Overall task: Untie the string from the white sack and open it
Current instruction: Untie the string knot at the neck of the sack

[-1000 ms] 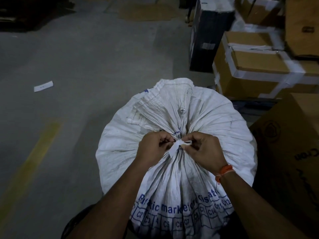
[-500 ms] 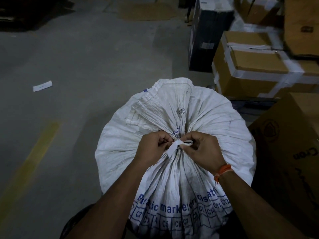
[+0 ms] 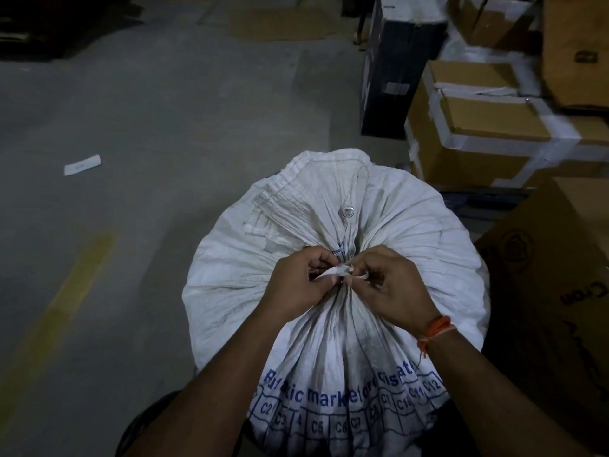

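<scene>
A full white woven sack [image 3: 405, 225] with blue print stands in front of me, its neck gathered and tied. The flat white string [image 3: 336, 271] crosses the knot at the gathered neck. My left hand [image 3: 296, 282] pinches the string's left end with curled fingers. My right hand [image 3: 392, 285], with an orange thread at the wrist, pinches the string's right part beside the knot. The sack's mouth flap with a metal eyelet [image 3: 347, 211] fans out beyond the knot. The knot itself is mostly hidden by my fingers.
Taped cardboard boxes [image 3: 487, 127] are stacked at the right, with a dark box [image 3: 395, 70] behind them and a large brown carton [image 3: 553, 275] close to the sack. Grey concrete floor lies at the left, with a yellow line [image 3: 56, 311] and a paper slip [image 3: 82, 164].
The string end that hung down between my hands now lies pulled sideways toward my left hand. Both hands stay at the knot, fingers shifted slightly.
</scene>
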